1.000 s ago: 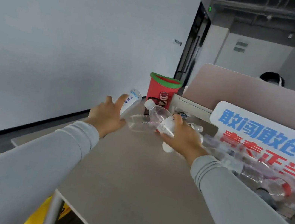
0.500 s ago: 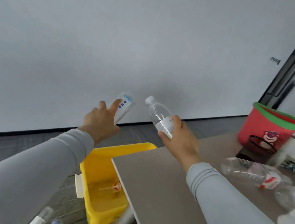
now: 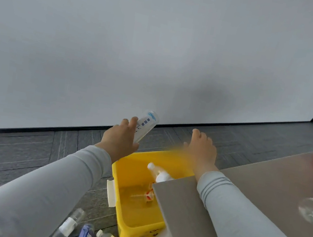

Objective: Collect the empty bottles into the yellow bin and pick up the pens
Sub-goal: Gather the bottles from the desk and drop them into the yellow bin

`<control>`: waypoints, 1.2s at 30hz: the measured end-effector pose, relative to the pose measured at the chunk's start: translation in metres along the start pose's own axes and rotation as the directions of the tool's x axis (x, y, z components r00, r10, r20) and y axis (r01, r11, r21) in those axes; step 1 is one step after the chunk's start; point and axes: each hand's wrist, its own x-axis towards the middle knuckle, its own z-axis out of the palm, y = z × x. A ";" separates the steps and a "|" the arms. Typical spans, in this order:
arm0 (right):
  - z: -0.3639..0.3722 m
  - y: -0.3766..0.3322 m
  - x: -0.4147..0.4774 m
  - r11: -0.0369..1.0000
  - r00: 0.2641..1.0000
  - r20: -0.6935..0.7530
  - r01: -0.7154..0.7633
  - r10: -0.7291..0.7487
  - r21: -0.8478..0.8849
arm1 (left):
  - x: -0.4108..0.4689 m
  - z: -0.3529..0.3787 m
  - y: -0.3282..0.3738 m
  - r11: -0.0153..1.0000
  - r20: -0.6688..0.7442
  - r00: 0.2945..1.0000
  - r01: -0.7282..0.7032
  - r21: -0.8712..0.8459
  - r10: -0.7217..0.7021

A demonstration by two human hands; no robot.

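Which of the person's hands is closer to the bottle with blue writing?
Left. The left hand holds the bottle with blue writing, near the far left corner of the yellow bin. The right hand hangs open to the bottle's right, clear of it.

Bright even light, slight motion blur
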 end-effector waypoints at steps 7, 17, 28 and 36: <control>-0.004 0.004 0.000 0.998 0.997 -0.079 -0.009 0.015 0.068 | 0.031 0.018 0.030 0.990 0.072 0.989 -0.132 0.057 0.128; -0.023 0.034 -0.019 1.000 0.997 -0.071 -0.004 0.005 0.012 | 0.018 0.009 0.057 0.973 0.044 0.982 -0.190 0.132 0.186; -0.084 0.078 -0.078 0.998 0.987 -0.161 0.002 -0.013 -0.065 | -0.023 -0.029 0.122 0.950 -0.031 0.952 -0.303 0.073 0.305; -0.140 0.158 -0.149 0.978 0.967 -0.217 -0.163 0.133 -0.128 | -0.064 -0.029 0.212 0.872 -0.052 0.870 -0.489 0.020 0.490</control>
